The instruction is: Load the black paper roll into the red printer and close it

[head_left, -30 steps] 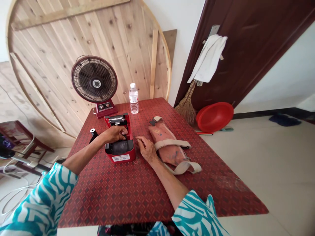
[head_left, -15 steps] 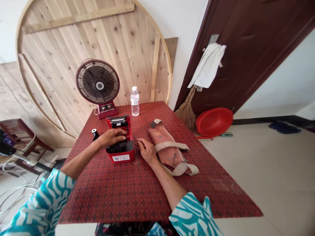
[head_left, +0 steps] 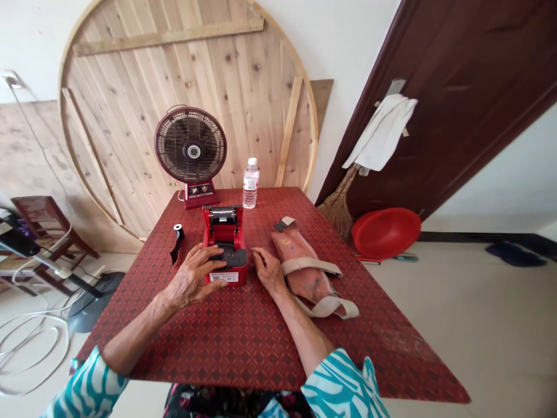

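A small red and black printer (head_left: 226, 258) sits on the patterned table with its lid raised, showing a roller inside the lid. My left hand (head_left: 195, 276) rests at its left front corner, fingers spread over the black part and the thumb by the white label. Beside the printer's right side is my right hand (head_left: 268, 270), its fingers bent together; whatever they may hold is too small to make out. A black roll with a loose tail (head_left: 177, 235) stands left of the printer. A pinkish pouch with pale straps (head_left: 300, 255) lies right of my right hand.
Behind the printer stand a fan (head_left: 191, 152) and a water bottle (head_left: 250, 184). A round wooden panel (head_left: 191, 75) leans on the wall. A red basin (head_left: 387, 233) and a broom (head_left: 339, 209) are on the floor by the door (head_left: 452, 93). Cables lie at left.
My left hand has drawn back from inside the printer to its front left corner. My right hand stays beside the printer. The whole view has shifted slightly.
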The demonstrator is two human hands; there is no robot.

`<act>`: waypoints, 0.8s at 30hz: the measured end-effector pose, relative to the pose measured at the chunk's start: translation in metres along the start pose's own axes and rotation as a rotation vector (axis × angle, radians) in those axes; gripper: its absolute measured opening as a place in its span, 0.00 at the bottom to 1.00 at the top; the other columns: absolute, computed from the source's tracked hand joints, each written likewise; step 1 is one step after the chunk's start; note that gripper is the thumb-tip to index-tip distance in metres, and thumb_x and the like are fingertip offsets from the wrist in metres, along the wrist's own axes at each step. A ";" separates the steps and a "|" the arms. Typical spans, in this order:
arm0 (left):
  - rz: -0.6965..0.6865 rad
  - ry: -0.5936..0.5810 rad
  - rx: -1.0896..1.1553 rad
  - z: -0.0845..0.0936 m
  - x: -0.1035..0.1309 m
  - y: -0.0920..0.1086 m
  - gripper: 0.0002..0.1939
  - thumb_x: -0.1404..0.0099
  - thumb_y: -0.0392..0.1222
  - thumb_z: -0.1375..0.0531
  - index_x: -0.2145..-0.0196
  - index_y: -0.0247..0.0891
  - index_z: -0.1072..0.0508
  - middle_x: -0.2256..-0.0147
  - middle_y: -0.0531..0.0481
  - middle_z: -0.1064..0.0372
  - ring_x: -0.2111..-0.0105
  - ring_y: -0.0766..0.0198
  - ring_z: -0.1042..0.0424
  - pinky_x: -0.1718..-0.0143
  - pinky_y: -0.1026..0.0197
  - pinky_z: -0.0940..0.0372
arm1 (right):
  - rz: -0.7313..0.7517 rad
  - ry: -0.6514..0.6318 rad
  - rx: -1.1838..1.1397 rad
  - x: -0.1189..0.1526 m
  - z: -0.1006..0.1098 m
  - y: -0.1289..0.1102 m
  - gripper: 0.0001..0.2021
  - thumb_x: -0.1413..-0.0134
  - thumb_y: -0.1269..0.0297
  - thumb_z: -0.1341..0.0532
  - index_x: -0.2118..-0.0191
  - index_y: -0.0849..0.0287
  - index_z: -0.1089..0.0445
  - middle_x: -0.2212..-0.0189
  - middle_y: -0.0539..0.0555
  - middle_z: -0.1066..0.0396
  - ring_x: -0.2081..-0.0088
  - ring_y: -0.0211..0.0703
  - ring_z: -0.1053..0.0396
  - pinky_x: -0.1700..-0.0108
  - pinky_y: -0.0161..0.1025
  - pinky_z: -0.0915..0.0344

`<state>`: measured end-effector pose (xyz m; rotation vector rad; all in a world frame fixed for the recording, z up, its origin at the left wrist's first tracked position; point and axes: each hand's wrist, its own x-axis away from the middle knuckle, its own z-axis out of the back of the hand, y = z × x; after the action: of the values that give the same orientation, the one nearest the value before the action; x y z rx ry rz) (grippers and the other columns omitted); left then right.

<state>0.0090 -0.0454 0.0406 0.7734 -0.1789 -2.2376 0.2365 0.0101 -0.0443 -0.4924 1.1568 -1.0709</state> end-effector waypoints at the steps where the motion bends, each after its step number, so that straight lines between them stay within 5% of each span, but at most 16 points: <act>1: -0.008 0.045 -0.023 -0.003 0.002 0.000 0.17 0.41 0.48 0.37 0.54 0.41 0.25 0.49 0.40 0.32 0.46 0.50 0.35 0.39 0.42 0.53 | -0.002 -0.002 0.002 0.000 0.000 0.000 0.14 0.42 0.62 0.49 0.61 0.57 0.27 0.65 0.56 0.22 0.62 0.46 0.25 0.58 0.41 0.32; 9: -0.150 0.283 -0.190 -0.024 0.011 -0.001 0.13 0.37 0.42 0.40 0.54 0.40 0.27 0.60 0.46 0.29 0.57 0.58 0.31 0.43 0.44 0.45 | -0.094 0.057 -0.098 0.000 0.000 -0.003 0.15 0.42 0.56 0.48 0.60 0.56 0.28 0.62 0.56 0.23 0.58 0.47 0.27 0.53 0.45 0.33; 15: -0.150 0.354 -0.237 -0.031 0.014 0.003 0.13 0.37 0.41 0.41 0.54 0.38 0.28 0.60 0.45 0.30 0.57 0.59 0.31 0.43 0.46 0.44 | -0.153 0.182 -0.312 -0.069 -0.002 -0.018 0.23 0.44 0.49 0.46 0.48 0.56 0.34 0.45 0.59 0.33 0.43 0.48 0.36 0.41 0.50 0.42; 19: -0.152 0.375 -0.243 -0.032 0.017 0.003 0.15 0.37 0.42 0.41 0.52 0.39 0.29 0.59 0.44 0.30 0.56 0.58 0.32 0.43 0.45 0.43 | -0.180 0.120 -0.371 -0.115 -0.012 -0.032 0.23 0.46 0.46 0.47 0.51 0.56 0.31 0.48 0.57 0.29 0.45 0.50 0.34 0.43 0.52 0.41; 24: -0.145 0.372 -0.242 -0.033 0.020 0.005 0.18 0.38 0.40 0.40 0.50 0.37 0.30 0.57 0.43 0.32 0.55 0.57 0.33 0.43 0.44 0.44 | -0.071 0.115 -0.326 -0.105 -0.020 -0.044 0.20 0.43 0.49 0.47 0.53 0.55 0.30 0.52 0.54 0.27 0.47 0.48 0.34 0.42 0.49 0.42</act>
<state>0.0207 -0.0591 0.0061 1.0749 0.3303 -2.1494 0.1979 0.0858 0.0342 -0.7385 1.4344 -0.9845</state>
